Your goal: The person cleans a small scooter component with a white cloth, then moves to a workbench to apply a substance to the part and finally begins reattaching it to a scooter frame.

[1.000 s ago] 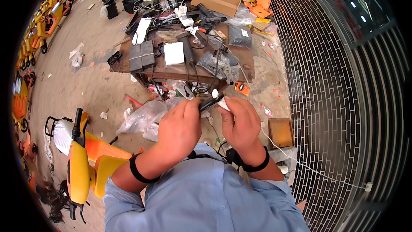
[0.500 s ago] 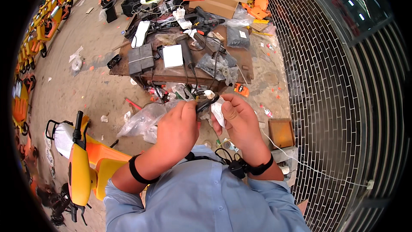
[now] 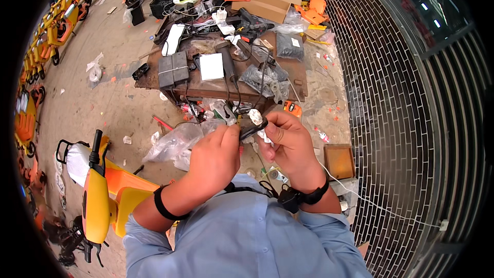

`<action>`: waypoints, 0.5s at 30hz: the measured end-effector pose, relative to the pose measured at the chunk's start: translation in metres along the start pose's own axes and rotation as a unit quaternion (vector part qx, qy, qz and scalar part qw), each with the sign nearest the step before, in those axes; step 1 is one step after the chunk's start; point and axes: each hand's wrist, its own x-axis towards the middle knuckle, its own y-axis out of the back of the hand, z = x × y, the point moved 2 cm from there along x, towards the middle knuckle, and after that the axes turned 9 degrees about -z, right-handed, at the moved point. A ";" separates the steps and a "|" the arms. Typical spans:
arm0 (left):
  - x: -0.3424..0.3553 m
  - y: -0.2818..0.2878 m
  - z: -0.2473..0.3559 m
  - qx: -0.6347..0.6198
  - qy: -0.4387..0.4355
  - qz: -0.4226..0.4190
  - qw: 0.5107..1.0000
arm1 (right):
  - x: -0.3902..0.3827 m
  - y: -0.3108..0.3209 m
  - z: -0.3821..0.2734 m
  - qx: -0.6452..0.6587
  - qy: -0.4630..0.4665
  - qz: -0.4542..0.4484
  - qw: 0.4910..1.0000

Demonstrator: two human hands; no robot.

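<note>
Black cable (image 3: 253, 129) pinched between both hands' fingertips (image 3: 234, 131).

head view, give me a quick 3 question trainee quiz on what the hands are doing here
1. True or false: both hands grip the small black part with a white tag.
2. What lies just left of the left hand? A) clear plastic bag B) red bucket C) blue helmet
3. Fill in: the right hand has a black ____ at its wrist.

Key: 1 true; 2 A; 3 watch
</note>
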 end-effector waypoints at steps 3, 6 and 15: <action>0.003 -0.001 -0.003 0.016 0.008 0.003 1.000 | -0.003 -0.004 0.001 -0.093 0.034 0.062 0.993; 0.001 -0.001 -0.003 0.017 0.041 0.016 0.999 | -0.002 -0.011 0.007 -0.184 0.065 0.116 0.974; -0.001 -0.002 -0.001 0.031 0.060 -0.007 0.998 | -0.001 -0.025 0.008 -0.735 0.300 0.165 0.586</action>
